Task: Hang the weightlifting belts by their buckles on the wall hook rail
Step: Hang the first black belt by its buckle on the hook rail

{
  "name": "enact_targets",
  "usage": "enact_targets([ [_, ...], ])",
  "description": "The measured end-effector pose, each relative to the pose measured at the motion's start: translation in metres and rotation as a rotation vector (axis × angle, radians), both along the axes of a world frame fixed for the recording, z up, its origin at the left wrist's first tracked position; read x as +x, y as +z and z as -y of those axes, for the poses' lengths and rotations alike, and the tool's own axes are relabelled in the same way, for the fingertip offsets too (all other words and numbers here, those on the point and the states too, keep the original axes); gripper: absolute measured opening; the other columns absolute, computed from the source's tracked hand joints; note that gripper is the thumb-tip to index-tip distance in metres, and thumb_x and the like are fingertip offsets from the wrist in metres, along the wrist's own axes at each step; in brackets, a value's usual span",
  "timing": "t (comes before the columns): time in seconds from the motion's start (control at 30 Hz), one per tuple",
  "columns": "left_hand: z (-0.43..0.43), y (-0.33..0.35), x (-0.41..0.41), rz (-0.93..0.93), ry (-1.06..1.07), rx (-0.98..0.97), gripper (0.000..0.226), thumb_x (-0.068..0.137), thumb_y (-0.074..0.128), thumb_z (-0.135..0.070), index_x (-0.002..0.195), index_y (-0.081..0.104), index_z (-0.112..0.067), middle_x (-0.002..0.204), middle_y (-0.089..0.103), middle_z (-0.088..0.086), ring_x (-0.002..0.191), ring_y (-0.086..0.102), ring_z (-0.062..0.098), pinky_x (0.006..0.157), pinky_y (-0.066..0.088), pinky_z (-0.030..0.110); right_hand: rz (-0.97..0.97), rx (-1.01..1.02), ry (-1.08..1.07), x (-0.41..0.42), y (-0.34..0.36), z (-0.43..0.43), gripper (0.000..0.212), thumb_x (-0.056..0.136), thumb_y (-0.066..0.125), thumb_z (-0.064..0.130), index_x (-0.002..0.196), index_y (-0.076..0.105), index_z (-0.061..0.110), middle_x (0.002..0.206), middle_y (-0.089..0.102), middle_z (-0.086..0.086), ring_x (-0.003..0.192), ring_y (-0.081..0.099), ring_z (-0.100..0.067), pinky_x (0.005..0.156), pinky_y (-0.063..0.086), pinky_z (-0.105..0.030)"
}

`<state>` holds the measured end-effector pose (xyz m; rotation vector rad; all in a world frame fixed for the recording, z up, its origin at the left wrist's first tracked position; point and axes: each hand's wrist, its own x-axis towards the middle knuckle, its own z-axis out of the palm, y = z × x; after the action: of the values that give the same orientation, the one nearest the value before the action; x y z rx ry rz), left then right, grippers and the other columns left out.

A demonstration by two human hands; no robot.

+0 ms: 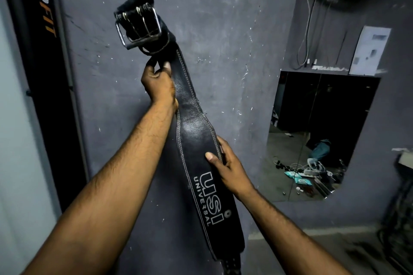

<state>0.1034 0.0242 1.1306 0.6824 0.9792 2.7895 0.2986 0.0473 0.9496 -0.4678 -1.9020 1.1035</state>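
A scuffed grey wall (223, 40) fills the view, a mirror (312, 140) off to the right, and no hook rail is visible anywhere. Up against the wall goes the black leather weightlifting belt (196, 131), held long and slanted. The left hand (159, 83) is clenched tight round the narrow strap just below the buckle; the right hand (228, 167) is pinching the wide back panel, thumb on the face. The steel double-prong buckle (138, 25) flops loose on top. The risk: with no hook in sight he's aiming blind, the swinging frame may miss, and the heavy tail could drag the belt down.
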Motion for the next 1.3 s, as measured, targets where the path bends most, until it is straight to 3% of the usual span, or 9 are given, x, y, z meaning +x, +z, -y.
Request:
enact_targets([
  [0.23,-0.003,-0.002,0.001,0.021,0.007,-0.016,0.034,0.085,0.066,-0.003,0.117,0.066,-0.016,0.065,0.058,-0.005,0.066,0.050,0.013,0.068,0.044,0.028,0.008,0.078,-0.079,0.007,-0.012,0.003,0.052,0.100,0.057,0.021,0.149,0.041,0.025,0.144,0.054,0.019,0.133,0.050,0.000,0.115,0.040,-0.030],
  [0.43,-0.003,-0.003,-0.006,0.055,-0.019,0.004,0.029,0.086,0.065,-0.002,0.110,0.068,-0.017,0.075,0.063,-0.001,0.076,0.056,0.016,0.078,0.053,0.032,0.092,0.010,0.010,0.017,-0.028,0.004,0.053,0.100,0.057,0.023,0.150,0.039,0.028,0.139,0.058,0.016,0.128,0.056,-0.004,0.107,0.046,-0.027],
  [0.57,-0.006,-0.010,-0.013,0.117,-0.072,-0.004,0.034,0.082,0.067,-0.004,0.115,0.067,-0.014,0.079,0.063,0.007,0.079,0.057,0.022,0.097,0.052,0.058,0.046,-0.099,0.043,0.017,-0.041,0.006,0.042,0.101,0.055,0.022,0.142,0.049,0.030,0.131,0.065,0.011,0.122,0.062,-0.010,0.104,0.050,-0.032],
  [0.7,-0.004,-0.013,-0.011,0.128,-0.186,-0.025,0.032,0.080,0.067,0.004,0.101,0.069,-0.020,0.091,0.066,0.015,0.085,0.059,0.025,0.100,0.047,0.064,0.077,-0.202,0.140,0.014,-0.051,0.011,0.030,0.099,0.058,0.022,0.128,0.059,0.026,0.124,0.070,0.000,0.117,0.066,-0.020,0.100,0.054,-0.037],
  [0.83,-0.001,-0.008,0.005,0.128,-0.282,-0.004,0.031,0.084,0.064,0.009,0.094,0.069,-0.020,0.093,0.065,0.018,0.088,0.058,0.026,0.099,0.048,0.059,-0.056,-0.177,0.128,-0.014,0.000,0.004,0.029,0.097,0.062,0.015,0.125,0.061,0.013,0.121,0.071,-0.005,0.112,0.068,-0.019,0.096,0.056,-0.033],
  [0.93,0.004,-0.002,0.025,0.083,-0.337,-0.020,0.030,0.088,0.058,0.012,0.086,0.066,-0.017,0.082,0.063,0.011,0.079,0.057,0.022,0.084,0.052,0.045,-0.151,-0.055,0.083,-0.037,0.066,-0.004,0.023,0.100,0.055,0.012,0.121,0.062,0.005,0.114,0.071,-0.005,0.102,0.066,-0.008,0.092,0.053,-0.024],
  [1.03,0.004,-0.002,0.041,0.009,-0.370,-0.051,0.029,0.093,0.051,0.009,0.083,0.065,-0.015,0.076,0.062,0.006,0.074,0.055,0.021,0.085,0.051,0.045,-0.164,0.014,0.051,-0.056,0.122,-0.012,0.021,0.102,0.052,0.023,0.119,0.060,0.013,0.113,0.071,-0.007,0.100,0.066,-0.011,0.094,0.053,-0.035],
  [1.17,0.005,-0.009,0.055,-0.111,-0.401,-0.162,0.023,0.101,0.048,-0.004,0.112,0.067,-0.008,0.108,0.069,0.016,0.101,0.064,0.028,0.104,0.049,0.050,-0.167,0.082,-0.138,-0.066,0.165,-0.022,0.029,0.095,0.049,0.047,0.110,0.057,0.023,0.105,0.070,-0.005,0.100,0.068,-0.022,0.092,0.055,-0.049],
  [1.3,0.034,-0.034,0.062,-0.425,-0.397,-0.367,0.032,0.101,0.050,-0.009,0.132,0.059,-0.014,0.122,0.070,0.005,0.100,0.067,0.004,0.098,0.053,0.028,-0.250,0.175,-0.245,-0.057,0.169,-0.026,0.023,0.102,0.049,0.034,0.113,0.059,0.017,0.097,0.067,0.009,0.090,0.063,-0.006,0.081,0.050,-0.029],
])
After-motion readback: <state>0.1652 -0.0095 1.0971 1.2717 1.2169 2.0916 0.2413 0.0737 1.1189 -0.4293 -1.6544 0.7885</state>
